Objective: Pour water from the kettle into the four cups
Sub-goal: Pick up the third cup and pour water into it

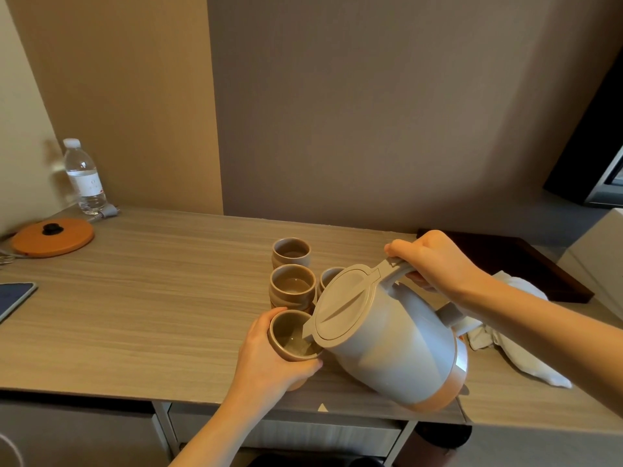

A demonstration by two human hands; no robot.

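A grey kettle (394, 345) with an orange base band is tilted left, its spout over the nearest brown cup (292, 335). My right hand (435, 261) grips the kettle's handle from above. My left hand (269, 358) wraps around the nearest cup, which has water in it. Behind it stand the middle cup (291, 284) with water and the far cup (290, 252). A fourth cup (328, 276) shows only its rim behind the kettle lid.
The wooden desk (151, 298) carries an orange kettle base (54, 236) and a water bottle (84, 176) at the far left, a tablet corner (13, 298) at the left edge, a white cloth (519, 332) and a dark tray (526, 261) on the right.
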